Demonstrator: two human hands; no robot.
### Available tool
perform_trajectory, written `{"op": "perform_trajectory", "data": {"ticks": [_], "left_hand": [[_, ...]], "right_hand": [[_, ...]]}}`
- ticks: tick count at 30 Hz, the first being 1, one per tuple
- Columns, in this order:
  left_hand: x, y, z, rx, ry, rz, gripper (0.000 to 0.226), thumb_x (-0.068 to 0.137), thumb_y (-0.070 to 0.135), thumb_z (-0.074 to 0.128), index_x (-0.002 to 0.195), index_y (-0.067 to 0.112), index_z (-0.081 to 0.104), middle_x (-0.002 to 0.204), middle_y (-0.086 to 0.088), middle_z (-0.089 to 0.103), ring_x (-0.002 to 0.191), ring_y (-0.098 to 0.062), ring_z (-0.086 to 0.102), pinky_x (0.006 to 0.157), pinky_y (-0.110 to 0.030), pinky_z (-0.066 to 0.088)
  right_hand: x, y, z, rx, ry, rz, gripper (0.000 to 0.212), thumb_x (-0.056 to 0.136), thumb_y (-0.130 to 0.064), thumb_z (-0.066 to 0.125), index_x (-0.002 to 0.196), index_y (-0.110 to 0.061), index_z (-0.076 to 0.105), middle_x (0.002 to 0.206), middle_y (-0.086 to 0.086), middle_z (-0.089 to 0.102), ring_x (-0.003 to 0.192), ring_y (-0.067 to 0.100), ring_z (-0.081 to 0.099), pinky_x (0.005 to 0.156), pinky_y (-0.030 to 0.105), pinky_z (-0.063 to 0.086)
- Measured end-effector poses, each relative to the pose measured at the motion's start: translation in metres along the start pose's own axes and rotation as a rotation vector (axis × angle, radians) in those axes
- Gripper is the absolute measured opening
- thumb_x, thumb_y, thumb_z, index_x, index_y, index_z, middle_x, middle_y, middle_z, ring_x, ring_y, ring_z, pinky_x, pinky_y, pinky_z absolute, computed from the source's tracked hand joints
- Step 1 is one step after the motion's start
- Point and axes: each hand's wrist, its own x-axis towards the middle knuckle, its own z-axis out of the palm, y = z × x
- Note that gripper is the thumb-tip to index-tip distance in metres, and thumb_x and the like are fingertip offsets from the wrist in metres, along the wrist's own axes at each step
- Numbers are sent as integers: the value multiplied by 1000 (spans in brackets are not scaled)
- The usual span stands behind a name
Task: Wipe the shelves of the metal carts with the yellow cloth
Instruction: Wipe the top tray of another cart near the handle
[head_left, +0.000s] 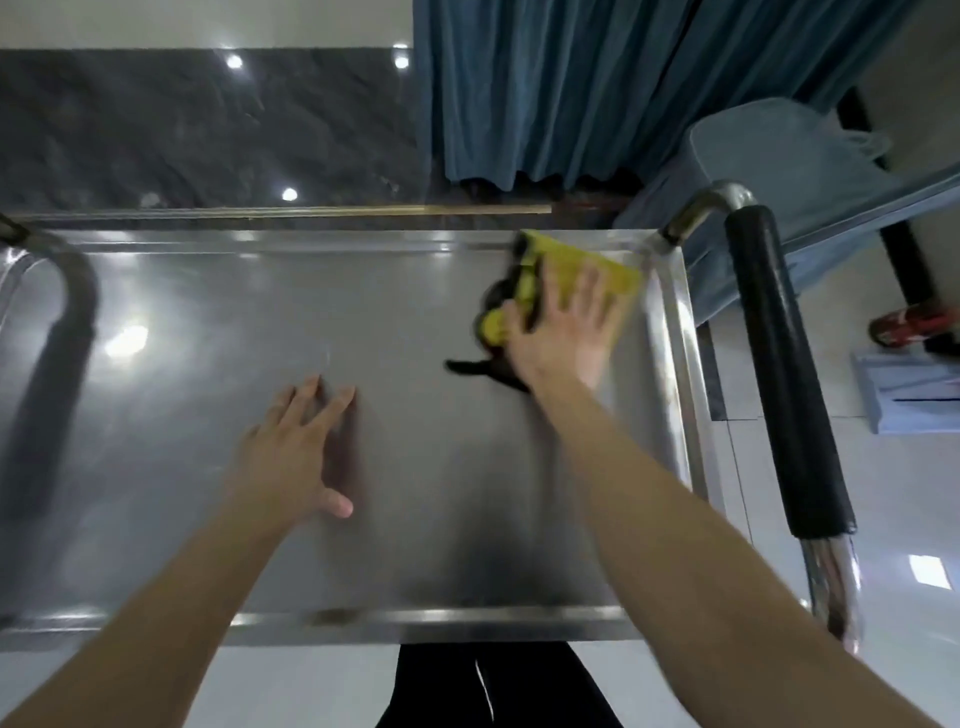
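Yellow cloth (615, 273) soft, limp, light: I see it at far right corner of cart top shelf (234, 322), under right hand (566, 332), fingers spread flat. Left hand (291, 457) flat, empty. I'd press palm mid-cloth.

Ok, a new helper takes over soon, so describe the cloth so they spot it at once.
Start at the steel cart shelf filling the view. At its far right corner, beside the black-padded handle, the cloth lies under the right hand. It is the only yellow thing, with dark patches.
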Motion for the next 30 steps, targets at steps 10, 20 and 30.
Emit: {"op": "perform_trajectory", "data": {"ticks": [10, 20, 30], "left_hand": [[-2, -3, 2, -23, 4, -16, 156, 51, 62, 101, 169, 51, -1, 180, 4, -13, 167, -26, 0, 124, -56, 37], [-5, 1, 2, -10, 38, -20, 158, 49, 63, 102, 169, 49, 0, 181, 6, -8, 167, -23, 4, 122, -55, 39], [-5, -5, 1, -25, 46, -12, 166, 38, 69, 102, 172, 32, 12, 181, 8, 3, 165, -24, 14, 121, -58, 41]], "right_hand": [[-3, -4, 14, 75, -5, -346, 68, 104, -69, 32, 167, -41, 30, 178, 6, 17, 166, 25, 6, 132, 53, 4], [-54, -45, 18, 64, 20, -130, 78, 100, -64, 35, 170, -29, 26, 176, 23, 7, 164, 40, -2, 129, 63, -1], [-81, 62, 7, 88, 102, -166, 64, 104, -58, 44, 165, -41, 35, 177, 6, 23, 165, 26, 12, 132, 53, 11]]}}
